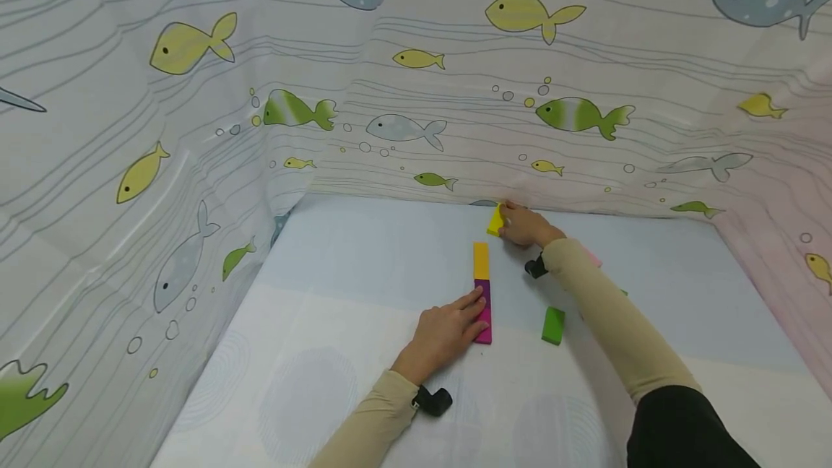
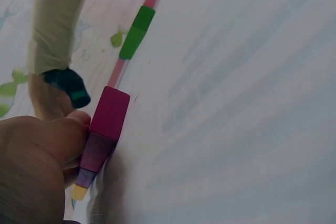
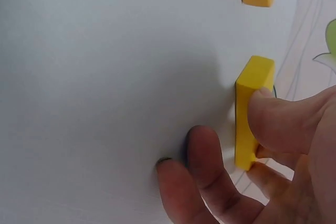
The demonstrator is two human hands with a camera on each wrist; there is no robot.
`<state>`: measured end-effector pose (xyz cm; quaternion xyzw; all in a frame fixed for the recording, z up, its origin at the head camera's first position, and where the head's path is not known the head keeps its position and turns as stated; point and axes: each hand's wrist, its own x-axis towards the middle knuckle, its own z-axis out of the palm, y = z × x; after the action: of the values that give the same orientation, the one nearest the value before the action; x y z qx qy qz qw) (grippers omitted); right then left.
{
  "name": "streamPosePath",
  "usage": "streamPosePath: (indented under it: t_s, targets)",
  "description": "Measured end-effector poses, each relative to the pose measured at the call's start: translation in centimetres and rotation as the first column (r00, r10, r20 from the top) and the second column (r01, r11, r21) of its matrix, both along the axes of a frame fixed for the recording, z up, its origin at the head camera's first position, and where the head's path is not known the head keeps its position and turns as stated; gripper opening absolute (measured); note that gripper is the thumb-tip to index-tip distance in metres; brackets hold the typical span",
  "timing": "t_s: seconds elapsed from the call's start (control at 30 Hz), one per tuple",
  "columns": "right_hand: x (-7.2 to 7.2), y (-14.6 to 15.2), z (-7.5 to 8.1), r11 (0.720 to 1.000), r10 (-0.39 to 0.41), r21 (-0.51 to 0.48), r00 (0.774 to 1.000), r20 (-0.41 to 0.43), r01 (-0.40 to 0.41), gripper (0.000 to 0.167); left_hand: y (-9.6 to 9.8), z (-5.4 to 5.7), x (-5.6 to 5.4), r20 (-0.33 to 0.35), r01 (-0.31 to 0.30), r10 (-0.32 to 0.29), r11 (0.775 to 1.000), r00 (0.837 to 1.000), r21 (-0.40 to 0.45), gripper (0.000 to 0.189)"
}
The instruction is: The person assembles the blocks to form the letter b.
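Right hand (image 1: 525, 227) far, thumb and fingers pinching yellow block (image 1: 495, 222); left hand (image 1: 444, 331) nearer, fingers loosely extended, touching purple-magenta row (image 1: 484, 334), orange block (image 1: 481, 260) at far end

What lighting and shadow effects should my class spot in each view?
Head view: brightest, pale sheen on the left folds of the fish-patterned sheet, soft shadow beside the right sleeve; left wrist view: dimmer, dark shadow along the row of blocks; right wrist view: soft-edged shadow on the table left of the yellow block.
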<state>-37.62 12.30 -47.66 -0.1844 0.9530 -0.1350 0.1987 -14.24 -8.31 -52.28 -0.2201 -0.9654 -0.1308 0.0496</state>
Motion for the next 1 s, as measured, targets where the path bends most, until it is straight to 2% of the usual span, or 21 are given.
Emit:
streamPosePath:
  t_s: [0.27,0.57,0.7,1.0]
  targets:
    - [-0.36,-0.41,0.12,1.000,0.022,-0.023,0.999,0.023,-0.021,0.072,-0.26,0.20,0.10,-0.022,-0.001,0.001,1.000,1.000,0.004,0.047]
    - [-0.32,-0.27,0.02,0.993,0.100,-0.062,0.995,0.026,-0.098,0.071,-0.14,0.21,0.17,-0.028,0.007,-0.007,1.000,1.000,0.013,0.046]
    - [-0.24,-0.42,0.09,0.990,0.113,-0.089,0.992,0.053,-0.108,0.072,-0.11,-0.09,0.09,-0.034,0.009,-0.009,1.000,0.999,0.013,0.046]
    - [-0.11,-0.95,0.01,0.987,0.117,-0.115,0.991,0.062,-0.109,0.072,-0.30,0.06,0.13,-0.043,0.010,-0.009,1.000,0.999,0.014,0.046]
